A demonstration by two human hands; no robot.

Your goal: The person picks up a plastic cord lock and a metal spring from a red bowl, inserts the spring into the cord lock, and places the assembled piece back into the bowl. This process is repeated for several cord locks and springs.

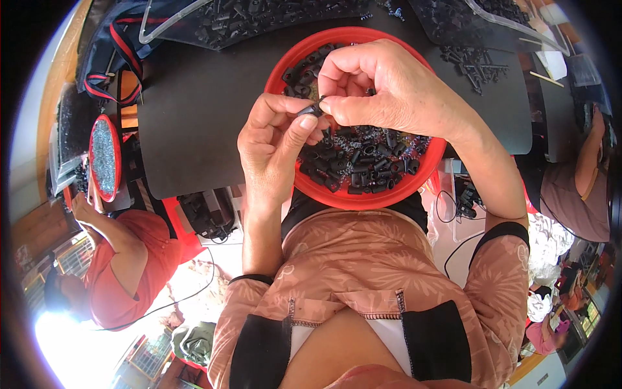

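Observation:
Both my hands meet over a red basin with a round rim. A small black cylindrical plastic part is pinched between the thumb and fingers of my left hand. My right hand reaches over the basin, its thumb and forefinger closed at the upper end of that part. Whether a separate small piece sits in the right fingertips cannot be made out. Below my hands, the basin holds many loose black plastic tubes and small metal coil springs.
A dark mat covers the table. Black parts fill a clear tray at the back; black pin-like pieces lie back right. At left stand a red bowl of silvery bits and a person in red. Another person sits at right.

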